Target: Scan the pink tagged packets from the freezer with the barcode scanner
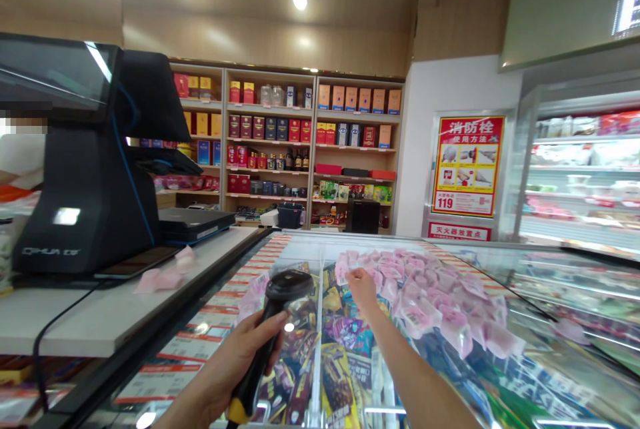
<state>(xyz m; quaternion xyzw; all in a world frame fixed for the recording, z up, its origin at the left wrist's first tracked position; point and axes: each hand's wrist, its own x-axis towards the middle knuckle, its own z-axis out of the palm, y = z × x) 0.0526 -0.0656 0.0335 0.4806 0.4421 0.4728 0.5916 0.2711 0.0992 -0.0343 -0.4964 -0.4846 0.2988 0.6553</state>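
Scanner (258, 361) slants rightward, head (289, 284) foremost, left hand (247, 349) clamping it; right hand (362, 288) hold unclear.

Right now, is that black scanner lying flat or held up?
Held up, at a tilt: the left hand grips the black scanner by its handle, with its head at the upper end.
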